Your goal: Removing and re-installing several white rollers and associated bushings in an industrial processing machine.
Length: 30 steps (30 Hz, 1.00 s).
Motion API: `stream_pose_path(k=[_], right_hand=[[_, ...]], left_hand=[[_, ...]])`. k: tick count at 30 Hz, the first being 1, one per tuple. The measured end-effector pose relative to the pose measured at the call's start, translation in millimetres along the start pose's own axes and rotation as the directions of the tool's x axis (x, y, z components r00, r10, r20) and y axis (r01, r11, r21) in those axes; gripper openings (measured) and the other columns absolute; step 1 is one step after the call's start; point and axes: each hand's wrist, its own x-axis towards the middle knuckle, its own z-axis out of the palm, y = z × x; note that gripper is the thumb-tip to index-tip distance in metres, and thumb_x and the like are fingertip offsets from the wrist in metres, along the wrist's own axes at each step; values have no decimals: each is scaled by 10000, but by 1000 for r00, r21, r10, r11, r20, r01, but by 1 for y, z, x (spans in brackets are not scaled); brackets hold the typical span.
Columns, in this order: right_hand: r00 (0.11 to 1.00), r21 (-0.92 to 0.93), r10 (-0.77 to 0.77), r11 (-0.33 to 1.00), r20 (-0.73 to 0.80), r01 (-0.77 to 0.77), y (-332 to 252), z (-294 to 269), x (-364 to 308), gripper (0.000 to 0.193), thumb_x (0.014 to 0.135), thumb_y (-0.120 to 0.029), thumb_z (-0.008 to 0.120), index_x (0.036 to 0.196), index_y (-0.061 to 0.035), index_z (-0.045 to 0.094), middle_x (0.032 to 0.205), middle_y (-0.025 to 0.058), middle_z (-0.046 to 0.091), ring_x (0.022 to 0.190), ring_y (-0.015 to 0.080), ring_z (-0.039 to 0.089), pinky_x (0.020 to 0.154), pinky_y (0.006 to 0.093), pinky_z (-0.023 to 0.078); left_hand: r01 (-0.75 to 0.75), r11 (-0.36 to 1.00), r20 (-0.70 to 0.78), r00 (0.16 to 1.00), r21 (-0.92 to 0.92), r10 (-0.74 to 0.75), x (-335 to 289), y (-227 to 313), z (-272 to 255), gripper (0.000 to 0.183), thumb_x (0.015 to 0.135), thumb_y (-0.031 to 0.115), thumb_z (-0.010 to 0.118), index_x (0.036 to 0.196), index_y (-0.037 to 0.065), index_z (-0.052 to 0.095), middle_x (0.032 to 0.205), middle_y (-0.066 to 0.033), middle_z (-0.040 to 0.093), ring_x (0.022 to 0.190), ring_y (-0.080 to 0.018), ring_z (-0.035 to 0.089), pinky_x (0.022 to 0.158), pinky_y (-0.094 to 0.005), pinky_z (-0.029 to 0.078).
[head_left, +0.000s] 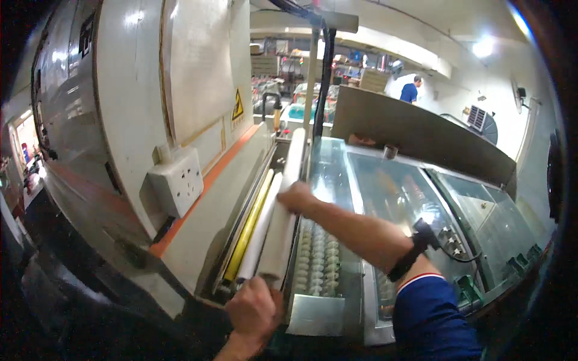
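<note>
A long pale cylindrical roller slants across a narrow trough at the end of a machine, above the other rollers. My right hand is closed around its middle, with the forearm reaching over the machine's glass covers. Near the roller's lower end my left hand is closed in a fist on that end; its fingertips are partly hidden. Left of the held roller lie a white roller and a yellow roller, side by side in the trough.
Right of the trough are rows of ribbed rollers, a metal plate and glass covers. A cabinet with a white socket box stands left. Behind a grey panel, another person in blue is visible.
</note>
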Motion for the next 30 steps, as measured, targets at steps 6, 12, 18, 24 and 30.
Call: stream_pose_path(k=[6,12,18,24,30], right_hand=[[988,86,74,993,132,-86,5,45,6,345,789,-253,709,717,79,648,639,139,618,504,226,578,444,389,460],[971,46,174,982,165,-184,30,66,33,260,789,-177,640,829,79,670,792,203,682,698,301,702,576,417,568],[962,-516,-37,838,271,178,42,72,60,217,735,-138,660,909,-48,753,945,191,726,839,348,710,760,432,577],[943,-593,161,804,291,46,30,73,75,200,773,-115,624,902,-26,749,913,200,720,813,332,719,715,431,583],[939,-406,278,897,204,-177,35,84,89,185,804,-110,619,863,16,741,874,178,728,730,283,725,663,416,591]], left_hand=[[114,990,142,985,-87,-101,-2,-32,5,283,854,301,587,858,24,528,786,-194,626,699,-390,664,602,-526,533],[60,989,101,994,-138,-46,18,-44,17,277,873,301,580,876,30,525,760,-173,626,683,-388,664,594,-513,536],[9,997,52,999,-78,-5,40,-37,27,235,853,267,603,817,46,532,723,-158,632,586,-311,666,513,-429,548],[31,1000,12,999,4,-31,51,-34,42,213,839,249,605,800,51,533,701,-145,639,596,-304,685,525,-431,564],[68,994,32,997,-84,-66,60,-40,54,213,834,252,617,813,55,537,736,-171,662,612,-331,688,548,-454,570]])
